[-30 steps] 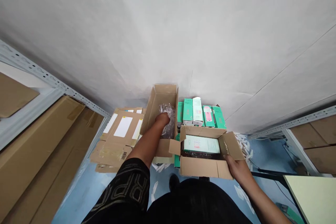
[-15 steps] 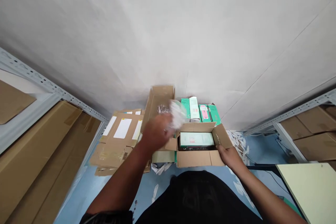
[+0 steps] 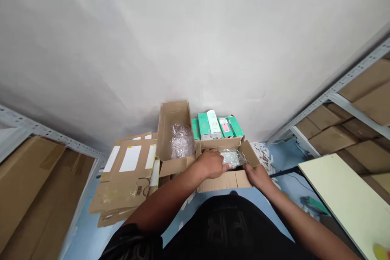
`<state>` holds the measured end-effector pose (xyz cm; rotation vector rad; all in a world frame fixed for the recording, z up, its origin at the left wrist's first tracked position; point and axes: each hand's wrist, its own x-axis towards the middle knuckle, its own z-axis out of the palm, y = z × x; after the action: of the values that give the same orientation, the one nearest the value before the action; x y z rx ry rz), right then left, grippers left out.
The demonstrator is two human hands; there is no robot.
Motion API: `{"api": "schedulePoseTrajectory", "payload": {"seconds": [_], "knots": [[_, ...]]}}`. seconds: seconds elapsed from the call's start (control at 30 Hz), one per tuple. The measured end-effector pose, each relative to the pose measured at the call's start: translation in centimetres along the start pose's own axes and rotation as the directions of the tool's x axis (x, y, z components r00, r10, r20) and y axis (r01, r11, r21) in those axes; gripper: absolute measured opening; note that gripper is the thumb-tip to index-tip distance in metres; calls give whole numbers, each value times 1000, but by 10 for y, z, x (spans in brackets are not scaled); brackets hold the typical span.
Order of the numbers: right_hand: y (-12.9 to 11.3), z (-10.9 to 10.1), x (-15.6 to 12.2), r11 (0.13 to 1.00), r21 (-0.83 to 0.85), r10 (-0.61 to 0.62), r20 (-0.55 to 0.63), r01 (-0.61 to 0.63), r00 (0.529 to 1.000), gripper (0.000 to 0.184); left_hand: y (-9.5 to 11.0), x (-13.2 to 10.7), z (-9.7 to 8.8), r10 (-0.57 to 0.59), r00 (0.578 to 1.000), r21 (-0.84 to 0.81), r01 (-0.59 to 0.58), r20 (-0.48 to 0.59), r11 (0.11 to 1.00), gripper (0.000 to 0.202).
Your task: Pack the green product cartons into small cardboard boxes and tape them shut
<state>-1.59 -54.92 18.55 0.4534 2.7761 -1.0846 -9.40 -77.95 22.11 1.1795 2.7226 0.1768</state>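
Observation:
A small open cardboard box [image 3: 224,180] sits on the floor in front of me. My left hand [image 3: 211,163] reaches into it and presses a clump of clear bubble wrap [image 3: 233,157] down inside, fingers curled on the wrap. My right hand [image 3: 257,175] grips the box's front right corner and flap. Behind and to the left stands a taller open box [image 3: 170,120] with more bubble wrap [image 3: 182,141] in it.
Several green and white product cartons [image 3: 215,125] stand against the white wall. Flattened cardboard boxes [image 3: 128,176] lie on the blue floor at left. Metal shelving with large cartons [image 3: 36,195] flanks both sides. A pale green tabletop [image 3: 344,195] is at right. Paper scraps [image 3: 266,152] litter the floor.
My left hand lifted bubble wrap out of the tall box, carried it right and pushed it into the small box over the green carton. The view shifted right.

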Motion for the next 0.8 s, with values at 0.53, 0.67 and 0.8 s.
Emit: {"api": "schedulePoseTrajectory", "payload": {"seconds": [0.53,0.67,0.8], "knots": [[107,-75,-48,954,214,248,-167,-210,954,32,78,17,0,-221,583,-384,-171,-782,907,36],[163,-125,-58,938,240,302,-206,-251,931,34,114,70,34,-389,845,-728,-1,-368,686,46],[222,-177,-69,901,307,385,-240,-306,891,39,174,130,56,-429,872,-887,-10,-233,462,59]]}}
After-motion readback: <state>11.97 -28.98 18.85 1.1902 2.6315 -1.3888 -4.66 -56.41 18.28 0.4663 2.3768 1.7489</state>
